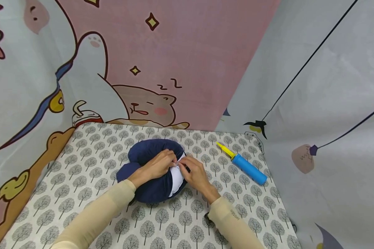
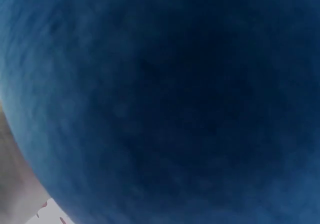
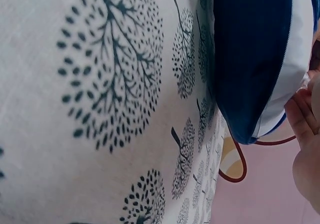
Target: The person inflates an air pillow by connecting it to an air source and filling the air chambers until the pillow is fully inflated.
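A navy U-shaped neck pillow (image 1: 154, 147) lies on the table, its cover unzipped along one side. Through the gap shows a smooth white inner cushion (image 1: 177, 180); the zipper edge (image 3: 286, 58) appears in the right wrist view. My left hand (image 1: 160, 164) reaches across the pillow, its fingertips pinching a small pale piece, apparently a valve, at the white cushion. From the other side my right hand (image 1: 195, 174) pinches at the same spot. The fingers mostly hide that piece. Navy fabric (image 2: 165, 103) fills nearly all of the left wrist view.
A blue hand pump (image 1: 249, 168) with a yellow nozzle (image 1: 225, 149) lies right of the pillow. The tree-print cloth (image 1: 90, 173) covers the table. Cartoon-printed curtains (image 1: 190, 52) hang at the back and on both sides.
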{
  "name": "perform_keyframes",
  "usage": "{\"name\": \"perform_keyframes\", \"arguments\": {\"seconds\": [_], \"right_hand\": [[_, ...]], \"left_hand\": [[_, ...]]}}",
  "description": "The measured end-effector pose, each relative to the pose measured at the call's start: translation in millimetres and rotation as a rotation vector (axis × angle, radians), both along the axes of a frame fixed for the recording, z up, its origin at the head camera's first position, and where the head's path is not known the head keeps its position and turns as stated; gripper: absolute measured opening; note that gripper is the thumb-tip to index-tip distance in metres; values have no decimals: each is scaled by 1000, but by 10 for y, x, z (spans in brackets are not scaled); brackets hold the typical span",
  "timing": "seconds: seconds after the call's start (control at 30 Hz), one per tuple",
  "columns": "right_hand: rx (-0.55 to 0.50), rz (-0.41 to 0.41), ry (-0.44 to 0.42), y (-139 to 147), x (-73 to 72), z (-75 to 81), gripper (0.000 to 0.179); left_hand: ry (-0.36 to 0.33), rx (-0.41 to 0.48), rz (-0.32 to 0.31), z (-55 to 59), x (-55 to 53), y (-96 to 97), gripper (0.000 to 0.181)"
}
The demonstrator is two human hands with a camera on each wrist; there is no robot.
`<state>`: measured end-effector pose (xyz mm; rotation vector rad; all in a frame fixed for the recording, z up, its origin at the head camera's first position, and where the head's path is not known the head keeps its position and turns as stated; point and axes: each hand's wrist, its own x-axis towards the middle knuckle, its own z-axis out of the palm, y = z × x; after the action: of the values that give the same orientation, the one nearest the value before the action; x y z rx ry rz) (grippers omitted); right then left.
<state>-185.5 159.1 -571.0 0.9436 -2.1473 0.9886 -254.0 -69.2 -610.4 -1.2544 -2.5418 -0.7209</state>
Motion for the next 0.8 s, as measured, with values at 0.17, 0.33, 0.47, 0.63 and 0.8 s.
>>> {"name": "perform_keyframes", "arguments": {"seconds": [0.17, 0.33, 0.47, 0.63, 0.8], "right_hand": [[-32, -14, 2, -22, 14, -8, 9], [-36, -14, 8, -45, 19, -8, 7], [-7, 18, -4, -12, 31, -16, 7], [38, 50, -34, 90, 59, -47, 12], [67, 51, -75, 169, 99, -75, 18]], "left_hand": [[30, 25, 2, -27, -5, 24, 9], [25, 32, 1, 264, 190, 29, 7], [-50, 67, 1, 81, 115, 31, 9], [-83, 87, -21, 283, 274, 53, 7], [-136, 75, 48, 736, 538, 91, 2]]}}
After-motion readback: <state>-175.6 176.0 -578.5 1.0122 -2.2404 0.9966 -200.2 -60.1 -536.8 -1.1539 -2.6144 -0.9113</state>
